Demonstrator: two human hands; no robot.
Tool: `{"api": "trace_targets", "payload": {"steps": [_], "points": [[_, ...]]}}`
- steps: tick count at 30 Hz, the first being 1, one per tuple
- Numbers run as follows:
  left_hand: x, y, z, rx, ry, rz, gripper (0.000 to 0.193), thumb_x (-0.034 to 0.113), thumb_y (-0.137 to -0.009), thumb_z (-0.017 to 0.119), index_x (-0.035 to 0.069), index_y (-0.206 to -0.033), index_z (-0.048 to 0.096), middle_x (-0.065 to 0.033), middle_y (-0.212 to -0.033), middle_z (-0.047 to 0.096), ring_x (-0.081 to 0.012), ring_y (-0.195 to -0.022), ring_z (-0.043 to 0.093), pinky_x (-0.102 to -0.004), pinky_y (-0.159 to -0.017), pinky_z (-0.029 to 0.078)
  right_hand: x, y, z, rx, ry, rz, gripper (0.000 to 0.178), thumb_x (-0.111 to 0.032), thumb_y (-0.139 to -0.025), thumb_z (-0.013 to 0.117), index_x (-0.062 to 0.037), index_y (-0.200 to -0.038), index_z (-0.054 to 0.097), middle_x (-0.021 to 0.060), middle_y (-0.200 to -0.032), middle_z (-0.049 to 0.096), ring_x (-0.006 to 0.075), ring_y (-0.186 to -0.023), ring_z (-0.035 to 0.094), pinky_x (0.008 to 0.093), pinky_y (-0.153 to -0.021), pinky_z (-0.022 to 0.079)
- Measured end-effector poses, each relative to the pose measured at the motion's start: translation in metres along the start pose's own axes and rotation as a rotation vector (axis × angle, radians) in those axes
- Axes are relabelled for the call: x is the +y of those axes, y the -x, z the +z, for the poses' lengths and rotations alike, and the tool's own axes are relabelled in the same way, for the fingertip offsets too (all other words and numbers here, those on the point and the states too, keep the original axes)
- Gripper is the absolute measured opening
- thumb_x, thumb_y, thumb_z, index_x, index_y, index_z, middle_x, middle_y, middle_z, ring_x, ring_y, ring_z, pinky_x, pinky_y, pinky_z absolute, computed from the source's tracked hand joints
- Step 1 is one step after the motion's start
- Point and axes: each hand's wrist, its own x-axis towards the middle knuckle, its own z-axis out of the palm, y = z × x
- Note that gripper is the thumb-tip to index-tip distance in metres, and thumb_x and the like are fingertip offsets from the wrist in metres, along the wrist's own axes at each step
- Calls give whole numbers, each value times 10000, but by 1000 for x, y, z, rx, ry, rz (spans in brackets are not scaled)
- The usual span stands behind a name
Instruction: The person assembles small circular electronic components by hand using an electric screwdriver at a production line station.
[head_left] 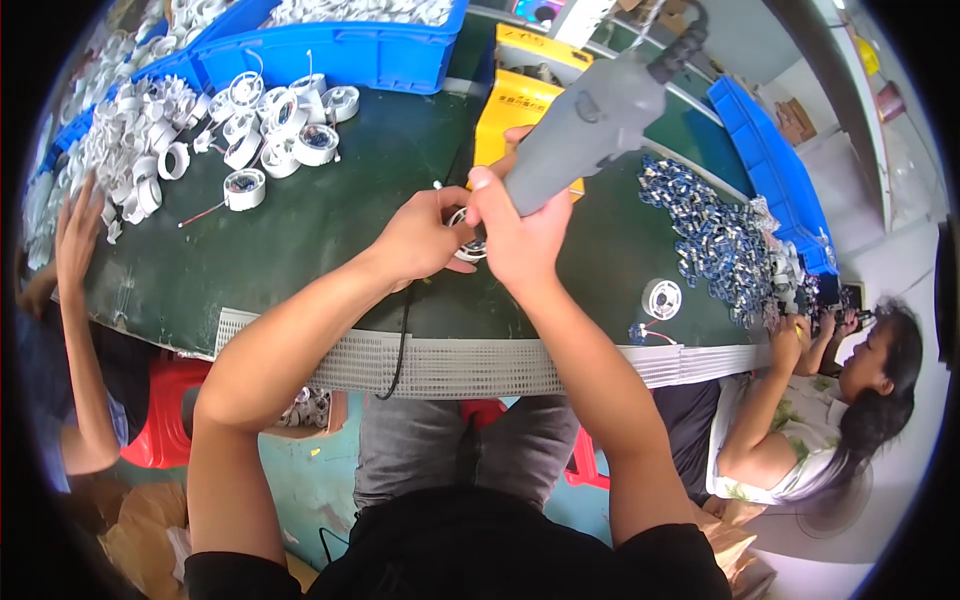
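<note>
Working two-handed, right grip [522,232] clasping gray tool [588,120], left grip [418,238] holding white housing [473,250]

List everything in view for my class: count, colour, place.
Table: one, dark green, across the middle.
Power tool: one, grey, centre.
Held round part: one, white, centre.
Box: one, yellow, beyond the power tool.
Bins: at least two, blue, upper left and right.
Rings: uncountable pile, white, left.
Round assemblies: about a dozen, white, upper left.
Circuit boards: uncountable heap, blue, right.
Separate round part: one, white, right.
Perforated edging: count unclear, white, near edge.
Cord: one, black, near edge.
Carton: one, brown, lower left.
Stools: at least two, red, below.
Co-workers: at least two, blue and pale clothing, far sides.
Left hand: one, bare, centre, holding round part.
Right hand: one, bare, centre, gripping power tool.
</note>
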Motion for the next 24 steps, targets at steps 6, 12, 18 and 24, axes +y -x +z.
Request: {"api": "trace_targets", "payload": {"steps": [6, 12, 18, 24], "points": [[29, 24, -40, 357, -834, 376, 270, 72, -802, 610, 67, -1067, 660, -208, -883, 680, -338, -753, 682, -412, -694, 538, -30, 25, -75, -109, 743, -191, 642, -245, -766, 796, -38, -1297, 501, 183, -1209, 543, 320, -1143, 530, 399, -1003, 414], [66, 44, -77, 988, -1246, 550, 485, 213, -813, 703, 98, -1261, 557, -195, -1306, 506, -386, -1059, 590, -458, -827, 511, -56, 87, -199, 255, 1451, 245, 639, -208, -716, 797, -69, -1280, 531, 188, -1251, 507, 382, -1150, 504, 448, -980, 425], [55, 51, -22, 166, -563, 524, 335, 275, -860, 702, 21, -1072, 652, -104, -895, 656, -183, -788, 630, -314, -709, 513, -70, 78, -131, -136, 995, 29, 641, -40, -662, 796, -49, -1257, 559, 167, -1188, 606, 317, -1101, 600, 372, -940, 476], [17, 34, 2, -496, 138, 114, 458, 401, -989, 515, -4, -1198, 563, -76, -974, 631, -133, -824, 629, -273, -691, 537, -50, 52, -64, -364, 864, -476, 712, -171, -682, 839, -3, -1287, 503, 193, -1275, 504, 392, -1201, 493, 454, -1014, 408]]}}
